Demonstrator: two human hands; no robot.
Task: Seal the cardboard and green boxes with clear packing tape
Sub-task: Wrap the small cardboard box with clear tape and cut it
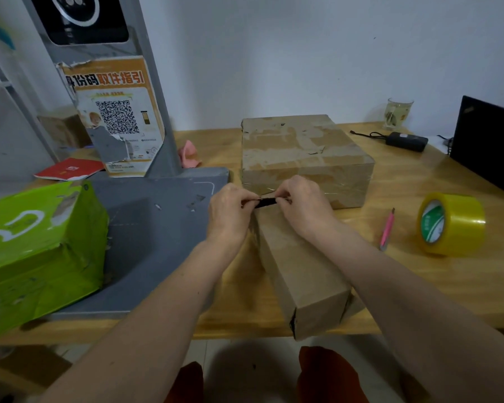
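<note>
Nearest to me, at six o'clock, a long narrow cardboard box (pixel 300 274) ran away from the table's (pixel 419 286) front edge, its near end hanging slightly over that edge, with a dark split at the lower corner. At its far end, dead centre, my left hand (pixel 230 212) and right hand (pixel 301 206) met over a small dark strip (pixel 264 202). The fingers of each hand were pinched together on one end of that strip, stretching it between them; what the strip was I could not tell. I judged this a preparatory step on the narrow box's far end, with no tape laid there yet.

At nine o'clock the green box (pixel 38 254) sat on a grey tray (pixel 163 228), scuffed and untouched by either hand. At three o'clock lay a pink cutter (pixel 387 229) and, just beyond it, the tape roll (pixel 450 223), standing on edge and well apart from my hands. At twelve o'clock the larger cardboard box (pixel 303 158) stood already streaked with glossy tape.

The next move, as I judged it, called for freeing one hand to reach right for the roll.
</note>
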